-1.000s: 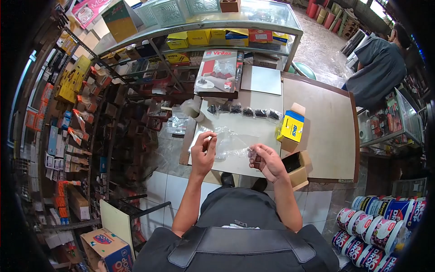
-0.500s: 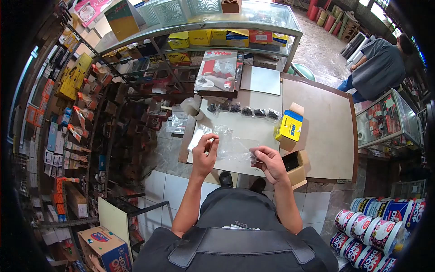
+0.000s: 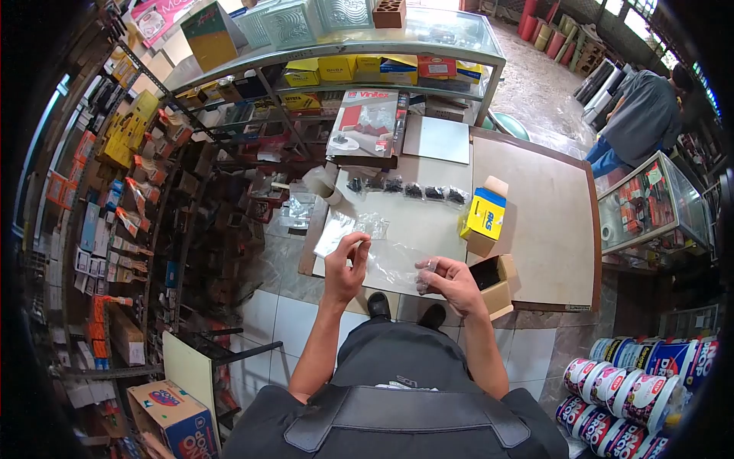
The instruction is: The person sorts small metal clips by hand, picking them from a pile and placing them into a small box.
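A clear plastic bag (image 3: pixel 397 262) is stretched between my hands above the table's front edge. My left hand (image 3: pixel 349 268) pinches its left side with thumb and forefinger. The right side is gripped in the fingers of my right hand (image 3: pixel 451 283). More clear plastic (image 3: pixel 371 225) lies just beyond my left hand. Farther back, several small packets of black pieces (image 3: pixel 414 190) lie in a row. A yellow and blue box (image 3: pixel 486 214) with raised flaps stands to the right, and an open brown carton (image 3: pixel 495 287) holding dark contents is beside my right hand.
The table (image 3: pixel 543 222) also bears a Vinilex book (image 3: pixel 363 126), a pale tile (image 3: pixel 436 139) and a whitish roll (image 3: pixel 321 182). Stocked shelves (image 3: pixel 138 206) line the left. Paint buckets (image 3: pixel 619 390) are stacked at lower right. Another person (image 3: pixel 642 115) stands at upper right, beside a glass case (image 3: pixel 650 206).
The plastic between my hands has spread out wider and lower, and my right hand has shifted slightly down. The other person has leaned and moved a little. The camera view has shifted slightly.
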Demonstrator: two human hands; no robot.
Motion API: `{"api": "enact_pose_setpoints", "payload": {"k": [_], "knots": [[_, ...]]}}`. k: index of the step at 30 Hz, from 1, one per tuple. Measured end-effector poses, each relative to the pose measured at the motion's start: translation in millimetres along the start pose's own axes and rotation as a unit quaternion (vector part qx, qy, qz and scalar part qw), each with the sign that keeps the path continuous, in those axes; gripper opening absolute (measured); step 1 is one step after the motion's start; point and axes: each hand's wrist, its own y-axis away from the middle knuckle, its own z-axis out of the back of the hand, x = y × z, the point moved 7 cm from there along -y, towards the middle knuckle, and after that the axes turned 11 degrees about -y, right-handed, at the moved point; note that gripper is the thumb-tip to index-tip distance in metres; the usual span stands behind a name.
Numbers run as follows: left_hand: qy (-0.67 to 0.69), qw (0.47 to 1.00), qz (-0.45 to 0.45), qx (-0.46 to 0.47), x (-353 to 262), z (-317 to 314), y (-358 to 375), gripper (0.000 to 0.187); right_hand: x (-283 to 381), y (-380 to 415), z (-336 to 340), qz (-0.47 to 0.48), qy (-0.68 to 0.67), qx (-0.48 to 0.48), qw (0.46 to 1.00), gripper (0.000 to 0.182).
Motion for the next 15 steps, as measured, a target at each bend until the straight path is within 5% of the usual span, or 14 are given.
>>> {"api": "enact_pose_setpoints", "payload": {"k": [9, 13, 15], "knots": [[-0.082, 0.995, -0.042, -0.034, -10, 8, 10, 0.015, -2, -4, 19, 0.104, -0.010, -0.074, 0.992, 0.020], [-0.083, 0.992, -0.049, -0.086, -14, 18, 15, 0.015, 3, -4, 6, 0.059, -0.075, -0.040, 0.995, 0.022], [-0.087, 0.989, -0.054, -0.103, -15, 24, 19, 0.015, -4, -4, -3, -0.033, 0.002, 0.000, 0.999, 0.023]]}}
